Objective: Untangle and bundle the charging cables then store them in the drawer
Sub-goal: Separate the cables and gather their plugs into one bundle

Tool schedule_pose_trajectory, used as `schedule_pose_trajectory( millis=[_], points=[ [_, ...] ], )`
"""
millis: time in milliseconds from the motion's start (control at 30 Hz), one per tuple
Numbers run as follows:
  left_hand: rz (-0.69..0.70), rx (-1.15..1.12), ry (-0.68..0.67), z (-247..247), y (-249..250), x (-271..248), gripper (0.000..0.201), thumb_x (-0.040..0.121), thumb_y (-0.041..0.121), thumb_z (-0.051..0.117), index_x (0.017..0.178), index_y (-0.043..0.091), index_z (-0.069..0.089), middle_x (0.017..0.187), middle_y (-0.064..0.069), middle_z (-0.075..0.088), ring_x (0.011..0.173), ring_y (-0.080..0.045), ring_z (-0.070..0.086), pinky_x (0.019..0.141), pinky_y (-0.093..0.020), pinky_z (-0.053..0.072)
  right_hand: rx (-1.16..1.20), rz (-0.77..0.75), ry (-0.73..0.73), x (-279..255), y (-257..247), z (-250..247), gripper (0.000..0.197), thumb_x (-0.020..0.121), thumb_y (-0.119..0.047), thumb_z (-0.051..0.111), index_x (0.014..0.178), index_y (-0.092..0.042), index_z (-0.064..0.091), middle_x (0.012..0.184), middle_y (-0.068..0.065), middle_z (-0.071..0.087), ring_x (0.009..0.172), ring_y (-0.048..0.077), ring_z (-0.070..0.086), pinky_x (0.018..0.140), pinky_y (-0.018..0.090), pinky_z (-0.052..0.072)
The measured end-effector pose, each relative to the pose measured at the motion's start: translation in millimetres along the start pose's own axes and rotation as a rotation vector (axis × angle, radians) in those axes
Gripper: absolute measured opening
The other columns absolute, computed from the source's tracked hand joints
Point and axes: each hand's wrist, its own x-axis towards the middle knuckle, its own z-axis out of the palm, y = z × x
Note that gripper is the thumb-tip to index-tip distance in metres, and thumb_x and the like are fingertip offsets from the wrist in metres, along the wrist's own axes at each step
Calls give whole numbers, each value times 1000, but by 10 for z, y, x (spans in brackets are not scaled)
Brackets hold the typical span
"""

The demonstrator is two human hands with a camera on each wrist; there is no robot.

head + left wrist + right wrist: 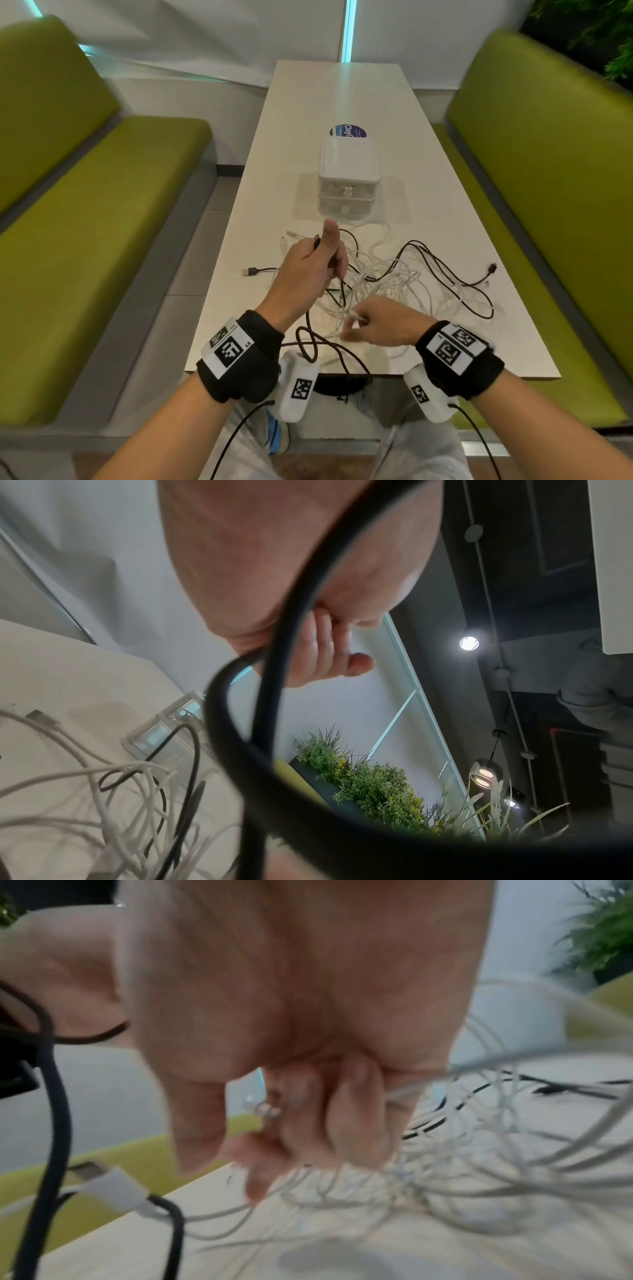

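A tangle of white cables point(387, 281) and black cables point(445, 270) lies on the near half of the white table point(342, 92). My left hand point(317, 260) is raised above the pile and grips a thick black cable point(274, 669) near its plug, thumb up. That cable loops down past my wrist to the table's near edge. My right hand point(373, 323) is low over the pile and pinches a white cable point(421, 1085) near its plug end. A small white two-drawer box point(348, 178) stands beyond the cables, both drawers closed.
Green benches point(85, 219) flank the table on both sides. A round dark sticker point(347, 131) lies behind the drawer box. Loose plug ends rest at the left point(251, 271) and right point(492, 268) of the pile. The table's near edge is just under my wrists.
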Motion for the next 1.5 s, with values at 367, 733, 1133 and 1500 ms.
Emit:
schedule_pose_trajectory(
  millis=[367,733,1133,1500],
  points=[
    [-2,31,48,-162,-21,-21,65,99,49,19,61,6,48,41,12,37,39,-5,25,39,-16,20,62,-23,229,443,-127,187,22,91,-29,61,92,-7,65,93,9,67,87,23,61,81,39,51],
    [-4,43,70,-240,-62,-14,66,90,60,23,57,10,50,45,9,33,40,-7,26,40,-16,22,103,91,655,679,-33,-60,12,97,-23,49,97,-11,51,91,5,58,85,24,56,67,31,36],
    [2,44,61,-170,-89,-19,65,92,59,23,58,11,51,47,6,31,40,-6,25,40,-17,21,431,-237,239,-118,-157,-396,12,88,-15,69,77,-11,69,62,-8,60,53,6,48,52,18,35],
    [17,26,33,-132,-30,-61,66,88,64,24,57,11,49,50,-1,28,40,-9,22,39,-19,19,-72,63,-3,-34,36,-280,21,87,-36,68,75,-18,71,64,-7,63,59,8,54,59,24,41]
  ],
)
